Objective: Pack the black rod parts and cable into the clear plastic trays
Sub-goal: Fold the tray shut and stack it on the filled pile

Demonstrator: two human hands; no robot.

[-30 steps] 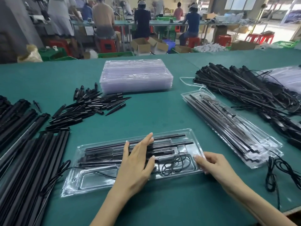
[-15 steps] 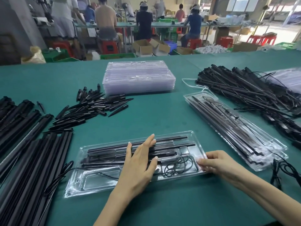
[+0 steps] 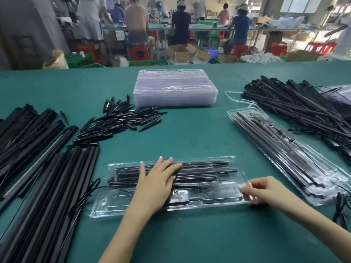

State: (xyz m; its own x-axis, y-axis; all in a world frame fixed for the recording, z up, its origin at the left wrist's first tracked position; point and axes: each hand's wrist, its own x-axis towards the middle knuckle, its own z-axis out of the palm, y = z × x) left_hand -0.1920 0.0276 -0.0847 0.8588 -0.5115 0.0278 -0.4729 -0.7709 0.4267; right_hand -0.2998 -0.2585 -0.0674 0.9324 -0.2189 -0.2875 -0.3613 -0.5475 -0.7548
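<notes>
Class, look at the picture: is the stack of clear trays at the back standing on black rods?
No, the stack of clear trays stands on bare green table.

Green table (image 3: 190, 133): clear trays (image 3: 175, 88), black rods (image 3: 47, 177), spikes (image 3: 121, 122), cables (image 3: 340, 211).

1. We have the open tray (image 3: 190, 205) nearest us on the table (image 3: 190, 141)
2. The long rods (image 3: 47, 186) lie to our left
3. The tray stack (image 3: 174, 88) sits behind
4. The filled trays (image 3: 284, 149) lie to our right
</notes>
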